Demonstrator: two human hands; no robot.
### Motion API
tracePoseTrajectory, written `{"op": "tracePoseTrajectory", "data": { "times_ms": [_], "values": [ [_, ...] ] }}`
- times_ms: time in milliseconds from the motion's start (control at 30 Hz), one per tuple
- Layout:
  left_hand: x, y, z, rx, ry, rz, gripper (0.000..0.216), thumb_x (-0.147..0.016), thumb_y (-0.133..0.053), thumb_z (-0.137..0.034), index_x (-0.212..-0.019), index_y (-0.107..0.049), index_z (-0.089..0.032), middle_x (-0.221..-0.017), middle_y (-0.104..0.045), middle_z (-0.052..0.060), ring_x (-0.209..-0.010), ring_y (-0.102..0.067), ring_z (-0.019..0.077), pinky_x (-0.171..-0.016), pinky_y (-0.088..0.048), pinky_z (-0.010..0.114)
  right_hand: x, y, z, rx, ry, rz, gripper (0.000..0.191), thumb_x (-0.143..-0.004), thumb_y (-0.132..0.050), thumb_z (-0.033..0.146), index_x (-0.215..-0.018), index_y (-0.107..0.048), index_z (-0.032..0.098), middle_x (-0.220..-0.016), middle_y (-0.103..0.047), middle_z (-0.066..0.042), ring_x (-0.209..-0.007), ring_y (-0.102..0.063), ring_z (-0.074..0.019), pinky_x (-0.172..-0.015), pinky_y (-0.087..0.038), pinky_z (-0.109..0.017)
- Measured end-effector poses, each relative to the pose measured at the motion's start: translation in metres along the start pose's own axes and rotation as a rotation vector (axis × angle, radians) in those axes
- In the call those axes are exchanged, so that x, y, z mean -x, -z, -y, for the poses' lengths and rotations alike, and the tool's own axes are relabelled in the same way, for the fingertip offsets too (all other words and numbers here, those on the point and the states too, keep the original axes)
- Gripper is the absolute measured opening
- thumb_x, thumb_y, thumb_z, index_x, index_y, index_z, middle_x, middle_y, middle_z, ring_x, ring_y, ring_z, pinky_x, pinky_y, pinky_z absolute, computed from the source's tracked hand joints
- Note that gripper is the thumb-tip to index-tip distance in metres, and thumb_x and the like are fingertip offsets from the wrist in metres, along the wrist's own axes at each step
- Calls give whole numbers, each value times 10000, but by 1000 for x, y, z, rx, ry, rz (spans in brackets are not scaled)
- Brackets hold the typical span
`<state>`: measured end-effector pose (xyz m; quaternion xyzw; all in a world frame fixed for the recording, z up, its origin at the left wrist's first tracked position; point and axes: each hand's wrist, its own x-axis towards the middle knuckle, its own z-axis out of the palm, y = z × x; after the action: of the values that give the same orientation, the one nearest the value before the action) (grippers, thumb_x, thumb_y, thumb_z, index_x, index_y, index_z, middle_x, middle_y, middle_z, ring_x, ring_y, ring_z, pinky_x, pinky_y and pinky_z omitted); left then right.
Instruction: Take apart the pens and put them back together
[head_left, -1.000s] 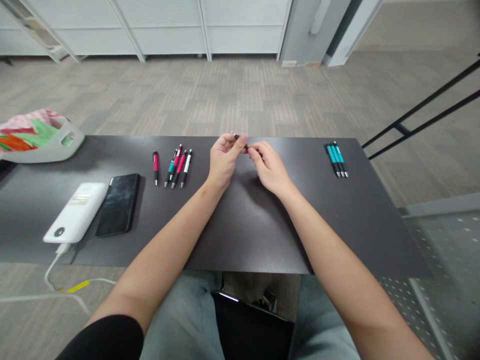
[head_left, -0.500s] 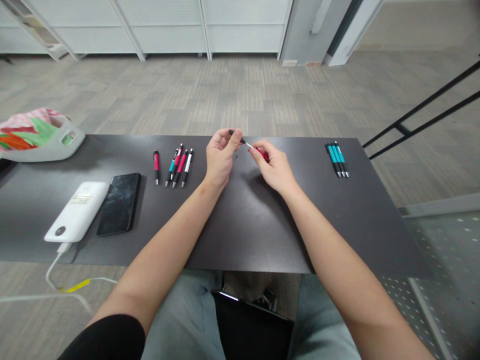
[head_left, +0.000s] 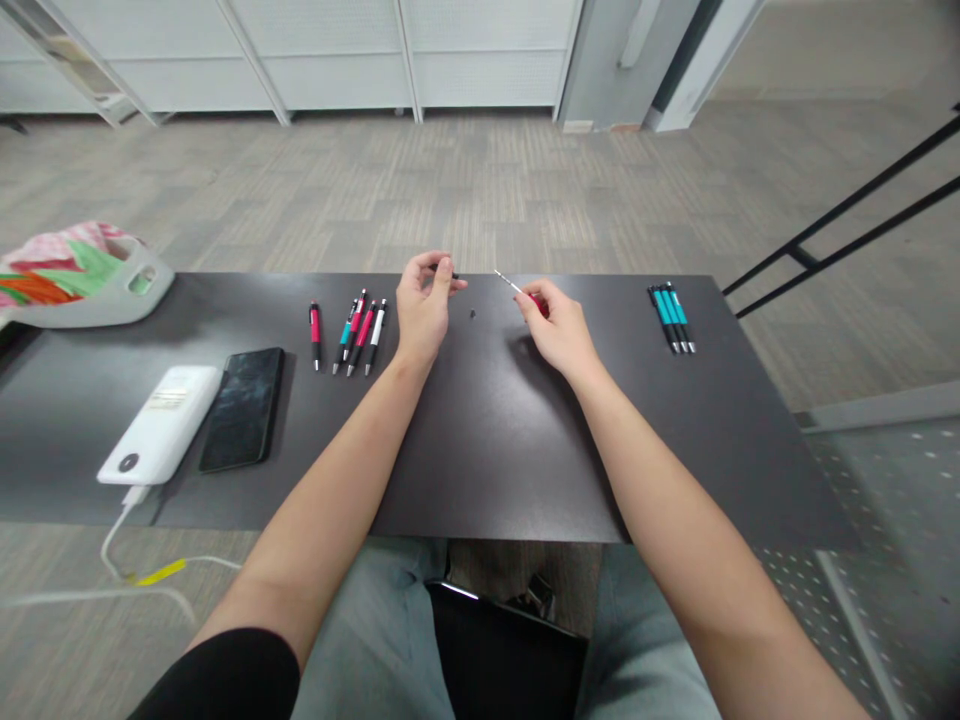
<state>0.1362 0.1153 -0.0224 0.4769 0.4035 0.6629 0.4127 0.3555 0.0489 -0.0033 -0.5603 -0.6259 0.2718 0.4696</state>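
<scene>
My left hand (head_left: 422, 312) is closed on a small black pen grip (head_left: 455, 276), mostly hidden by the fingers. To its right, my right hand (head_left: 561, 328) holds a red pen barrel (head_left: 538, 303) between thumb and fingers. A thin, light refill (head_left: 507, 280) sticks out of the barrel toward the upper left. Between the two hands a tiny dark piece (head_left: 472, 313) lies on the table. Left of my left hand lie a red pen (head_left: 315, 335) and a group of several pens (head_left: 361, 332) in red, teal and white.
Three teal pens (head_left: 673, 317) lie side by side on the right of the dark table (head_left: 495, 450). On the left are a black phone (head_left: 242, 410), a white power bank (head_left: 161, 424) with a cable, and a white basket (head_left: 112, 298) of colourful items.
My hands have moved apart. The black grip has come off the refill and gone left with my left hand, leaving the refill's end bare.
</scene>
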Motion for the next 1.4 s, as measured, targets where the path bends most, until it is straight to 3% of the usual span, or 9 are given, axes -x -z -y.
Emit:
{"op": "tracePoseTrajectory", "data": {
  "times_ms": [133, 267, 400, 667, 800, 933, 1033, 1200, 1400],
  "values": [
    [3, 1, -2, -50, 39, 83, 723, -781, -1213, -626, -1240, -776, -277, -1172, -790, 61, -925, -799, 207, -892, -640, 343, -2, 1, -3, -6, -11, -40, 534, -1100, -760, 826, -981, -733, 307, -805, -660, 6, -818, -583, -251, -852, -503, -418],
    [7, 4, -5, -212, -61, 197, 469, -936, -1065, -418, -1307, -815, -276, -1217, -831, 72, -868, -773, 213, -943, -632, 374, -4, 2, -5, -18, -15, -66, 529, -1101, -776, 827, -986, -738, 312, -813, -677, 3, -821, -591, -256, -848, -509, -422],
    [9, 8, -6, -383, -185, 280, 526, -949, -963, -254, -1446, -793, -270, -1337, -873, 86, -936, -809, 239, -1137, -622, 427, -4, 2, -4, -30, -16, -72, 559, -1104, -762, 858, -990, -741, 311, -821, -683, -5, -823, -605, -261, -855, -520, -431],
    [7, 12, 0, -400, -193, 333, 594, -928, -971, -282, -1453, -693, -280, -1397, -927, 114, -1054, -879, 270, -1117, -631, 426, -4, 2, -5, -23, -12, -75, 530, -1147, -729, 818, -1009, -743, 307, -847, -695, -15, -859, -627, -271, -891, -541, -437],
    [4, 16, -2, -429, -195, 385, 598, -926, -972, -303, -1464, -716, -261, -1397, -928, 133, -1071, -878, 283, -1111, -634, 435, -5, 3, -8, -3, 29, -76, 513, -1157, -693, 790, -1009, -736, 301, -921, -729, -44, -881, -642, -278, -936, -548, -454],
    [9, 20, -16, -731, -278, 502, 551, -994, -988, -381, -1499, -810, -252, -1558, -857, 153, -1391, -818, 367, -1279, -576, 530, -7, 3, -13, 48, 73, -90, 496, -1156, -656, 766, -991, -715, 302, -1017, -790, -86, -950, -668, -302, -1003, -572, -476],
    [16, 19, -28, -989, -229, 564, 568, -1066, -970, -400, -1610, -833, -308, -1752, -756, 142, -1673, -650, 413, -1385, -475, 585, -7, 3, -15, 81, 82, -83, 425, -1166, -645, 680, -1005, -725, 296, -1055, -815, -95, -972, -686, -302, -1022, -589, -479],
    [20, 15, -33, -1168, -101, 657, 560, -1126, -940, -467, -1665, -851, -345, -1841, -695, 136, -1737, -572, 427, -1399, -425, 608, -5, 2, -14, 96, 78, -66, 345, -1182, -669, 584, -1008, -731, 291, -1047, -814, -87, -966, -703, -296, -1024, -600, -474],
    [17, 14, -32, -1213, -57, 693, 630, -1153, -903, -491, -1765, -802, -382, -1905, -647, 125, -1768, -542, 434, -1420, -401, 621, -5, 1, -14, 83, 93, -54, 337, -1167, -667, 578, -998, -725, 293, -1027, -811, -85, -949, -693, -292, -1007, -595, -469]
  ]
}}
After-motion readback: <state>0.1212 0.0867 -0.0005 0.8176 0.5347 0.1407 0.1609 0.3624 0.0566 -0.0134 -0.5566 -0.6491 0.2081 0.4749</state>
